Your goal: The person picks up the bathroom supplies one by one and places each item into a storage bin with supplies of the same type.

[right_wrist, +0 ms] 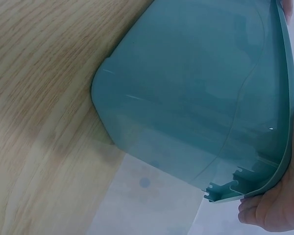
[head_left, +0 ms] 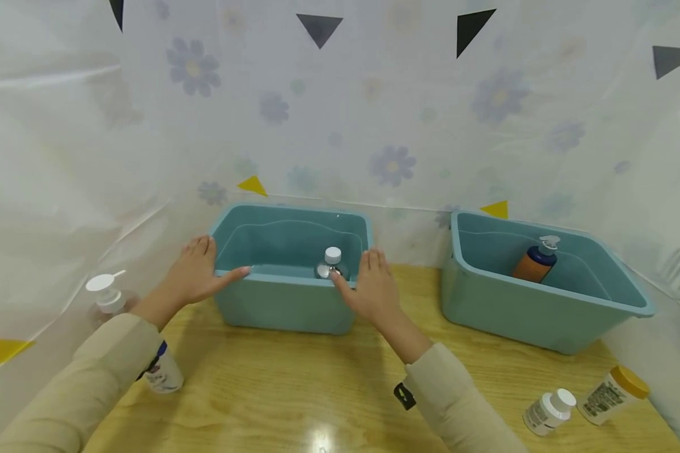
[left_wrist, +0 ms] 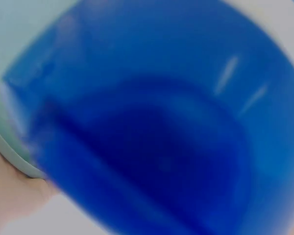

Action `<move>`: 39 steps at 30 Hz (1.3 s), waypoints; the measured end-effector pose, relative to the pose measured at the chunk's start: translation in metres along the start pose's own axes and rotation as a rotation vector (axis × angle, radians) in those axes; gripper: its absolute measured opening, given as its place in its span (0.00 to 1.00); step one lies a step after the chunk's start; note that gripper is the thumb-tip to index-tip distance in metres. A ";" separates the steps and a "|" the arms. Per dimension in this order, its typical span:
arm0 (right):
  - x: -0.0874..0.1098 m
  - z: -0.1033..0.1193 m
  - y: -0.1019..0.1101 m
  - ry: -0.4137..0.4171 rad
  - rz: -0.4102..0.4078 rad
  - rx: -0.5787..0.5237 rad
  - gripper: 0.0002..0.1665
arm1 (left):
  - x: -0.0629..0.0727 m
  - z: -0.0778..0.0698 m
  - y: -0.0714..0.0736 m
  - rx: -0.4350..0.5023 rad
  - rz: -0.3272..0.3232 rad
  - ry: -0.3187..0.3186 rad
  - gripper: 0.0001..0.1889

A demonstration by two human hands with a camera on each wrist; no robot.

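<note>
A teal plastic bin (head_left: 286, 305) stands on the table with a clear white-capped bottle (head_left: 332, 255) inside, near its front right. My left hand (head_left: 195, 272) holds the bin's left front corner, its thumb lying along the front rim. At the right front corner my right hand (head_left: 374, 286) grips the rim, thumb over the front edge; the right wrist view shows fingers (right_wrist: 252, 209) bent under the rim. Close to the left wrist camera, a blurred blue cap (left_wrist: 152, 137) fills most of that view. Below my left sleeve is a white bottle (head_left: 165, 372), partly hidden.
Another teal bin (head_left: 504, 311) on the right contains an orange pump bottle (head_left: 534, 264). A white bottle (head_left: 548, 412) and an orange-capped bottle (head_left: 611, 395) stand at the table's front right. Behind my left forearm is a clear pump bottle (head_left: 109, 299). A flowered sheet (head_left: 328, 113) hangs behind.
</note>
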State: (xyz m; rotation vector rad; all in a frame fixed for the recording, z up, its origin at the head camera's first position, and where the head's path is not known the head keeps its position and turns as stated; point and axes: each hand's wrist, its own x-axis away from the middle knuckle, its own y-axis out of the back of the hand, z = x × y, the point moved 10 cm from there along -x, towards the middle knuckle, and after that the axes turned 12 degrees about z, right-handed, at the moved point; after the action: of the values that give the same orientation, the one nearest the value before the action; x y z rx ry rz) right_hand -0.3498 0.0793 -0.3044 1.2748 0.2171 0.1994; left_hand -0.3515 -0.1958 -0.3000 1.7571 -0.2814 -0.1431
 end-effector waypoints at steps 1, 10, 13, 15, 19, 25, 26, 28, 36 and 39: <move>0.001 0.000 0.000 0.002 0.000 -0.002 0.53 | 0.000 -0.001 0.000 -0.001 0.002 0.000 0.56; 0.007 -0.004 0.002 0.007 -0.006 0.008 0.53 | 0.004 -0.007 -0.001 -0.013 0.011 0.013 0.56; 0.009 -0.006 0.001 0.008 -0.008 0.016 0.53 | 0.004 -0.009 -0.001 -0.019 -0.002 0.014 0.56; 0.010 -0.007 0.002 0.011 -0.012 0.013 0.53 | 0.005 -0.010 -0.002 -0.015 -0.007 0.014 0.57; 0.013 -0.008 0.003 0.014 -0.019 0.009 0.52 | 0.006 -0.012 -0.004 0.011 -0.014 0.009 0.57; 0.016 -0.011 0.005 0.011 -0.031 0.013 0.52 | 0.008 -0.016 -0.004 0.030 -0.034 0.003 0.57; 0.017 -0.012 0.005 0.011 -0.034 0.013 0.52 | 0.008 -0.016 -0.004 0.031 -0.034 0.004 0.57; 0.018 -0.012 0.005 0.013 -0.034 0.014 0.51 | 0.007 -0.017 -0.005 0.030 -0.034 0.004 0.57; 0.023 -0.015 0.007 0.022 -0.045 0.020 0.51 | 0.007 -0.023 -0.005 0.018 -0.035 -0.003 0.57; 0.024 -0.017 0.007 0.022 -0.048 0.017 0.51 | 0.007 -0.024 -0.007 0.026 -0.024 0.003 0.57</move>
State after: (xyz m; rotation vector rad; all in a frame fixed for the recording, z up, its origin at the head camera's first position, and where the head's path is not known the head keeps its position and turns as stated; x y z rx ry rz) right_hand -0.3311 0.1033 -0.3033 1.2838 0.2685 0.1706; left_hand -0.3384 -0.1739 -0.3014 1.7869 -0.2614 -0.1547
